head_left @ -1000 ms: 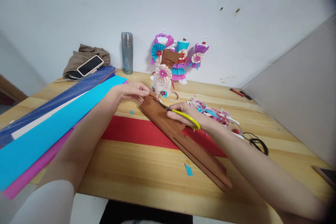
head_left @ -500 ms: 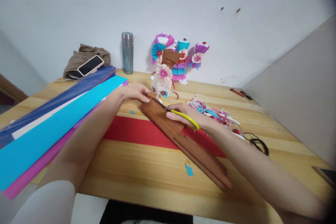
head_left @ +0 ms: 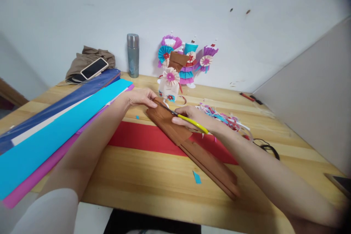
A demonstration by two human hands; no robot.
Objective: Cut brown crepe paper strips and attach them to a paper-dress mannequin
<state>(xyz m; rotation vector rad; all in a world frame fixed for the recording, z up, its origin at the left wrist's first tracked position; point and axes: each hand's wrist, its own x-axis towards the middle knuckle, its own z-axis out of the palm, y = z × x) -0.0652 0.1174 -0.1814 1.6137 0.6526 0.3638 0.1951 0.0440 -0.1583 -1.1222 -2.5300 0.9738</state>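
Observation:
A folded length of brown crepe paper [head_left: 205, 161] lies slantwise across a flat red paper strip [head_left: 142, 139]. At its far end, my left hand [head_left: 142, 98] pinches the brown paper between thumb and fingers. My right hand [head_left: 192, 116] is closed on yellow-handled scissors [head_left: 193, 121], whose dark blades lie along the brown paper and point towards my left fingers. Just beyond the hands stands a small paper-dressed figure [head_left: 170, 80] with a brown top and a pleated cream rosette.
Blue, cyan and purple paper strips [head_left: 68, 128] lie at the left, with a phone [head_left: 94, 68] and brown cloth [head_left: 90, 56] behind. A flask [head_left: 133, 56] and several decorated figures [head_left: 189, 62] stand by the wall. Paper scraps [head_left: 222, 117] and a black cord [head_left: 270, 150] lie right.
The scissor handles have come a little closer together, and the right hand has shifted slightly left. My left hand stays nearly in place on the brown paper.

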